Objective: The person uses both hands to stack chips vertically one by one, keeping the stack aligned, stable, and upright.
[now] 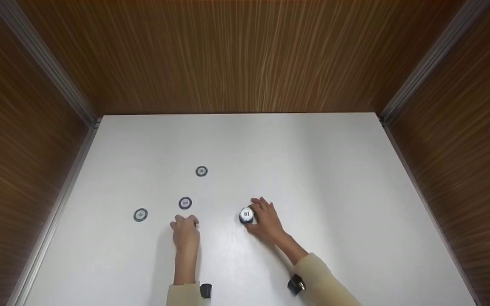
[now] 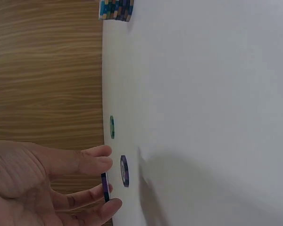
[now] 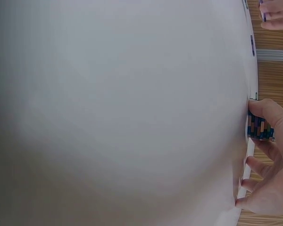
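Observation:
Poker chips lie on a white table. My left hand (image 1: pixel 185 233) pinches a purple-edged poker chip (image 2: pixel 105 187) between thumb and fingers, held up off the surface in the left wrist view. Just ahead of that hand a purple chip (image 1: pixel 185 203) lies flat. My right hand (image 1: pixel 268 221) grips a stack of poker chips (image 1: pixel 246 215), thumb on one side and fingers on the other. The stack's top chip reads 10, and its side shows mixed colours in the right wrist view. Whether the stack touches the table is hard to tell.
One greenish-grey chip (image 1: pixel 201 171) lies farther back, and another greenish-grey chip (image 1: pixel 141 214) lies to the left. Wood-grain panels (image 1: pixel 245 55) with metal edge strips enclose the white table (image 1: pixel 334 170) at the back and both sides.

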A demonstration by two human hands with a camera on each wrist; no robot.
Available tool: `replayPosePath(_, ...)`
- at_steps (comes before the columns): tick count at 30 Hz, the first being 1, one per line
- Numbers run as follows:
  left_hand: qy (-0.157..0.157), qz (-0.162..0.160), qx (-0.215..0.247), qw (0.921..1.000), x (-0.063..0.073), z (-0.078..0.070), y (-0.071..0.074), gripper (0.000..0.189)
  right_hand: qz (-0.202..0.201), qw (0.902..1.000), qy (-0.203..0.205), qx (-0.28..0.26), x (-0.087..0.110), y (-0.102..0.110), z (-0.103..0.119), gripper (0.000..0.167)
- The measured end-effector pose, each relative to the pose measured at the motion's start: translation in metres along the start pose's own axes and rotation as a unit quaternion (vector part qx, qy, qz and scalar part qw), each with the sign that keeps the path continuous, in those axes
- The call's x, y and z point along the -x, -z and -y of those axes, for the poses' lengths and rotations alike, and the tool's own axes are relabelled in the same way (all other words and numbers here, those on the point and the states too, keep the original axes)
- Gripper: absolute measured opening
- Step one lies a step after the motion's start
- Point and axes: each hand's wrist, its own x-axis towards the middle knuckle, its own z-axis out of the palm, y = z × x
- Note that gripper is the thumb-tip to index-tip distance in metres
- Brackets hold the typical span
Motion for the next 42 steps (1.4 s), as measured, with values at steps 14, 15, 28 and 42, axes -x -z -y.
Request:
replayPosePath(14,-0.077,-0.005,-0.035,0.9964,0.001,-0.028,-0.012,0.015,-0.007,0.9998,0.017,0.006,0.000,0.000,0.001,0.045)
replayPosePath(15,-0.081,-0.005,-0.037,0.9960,0.002,-0.030,-0.013,0.015,-0.007,0.9998,0.017,0.007,0.000,0.000,0.001,0.045)
replayPosePath(28,-0.115,0.005,-0.042,0.9925,0.003,-0.051,-0.024,0.015,-0.019,0.9996,0.021,0.005,0.000,-0.002,0.001,0.045)
replayPosePath(42,-0.140,0.031,-0.042,0.9888,-0.001,-0.066,-0.034,0.011,-0.002,1.0000,-0.002,0.003,0.003,0.000,0.004,0.045)
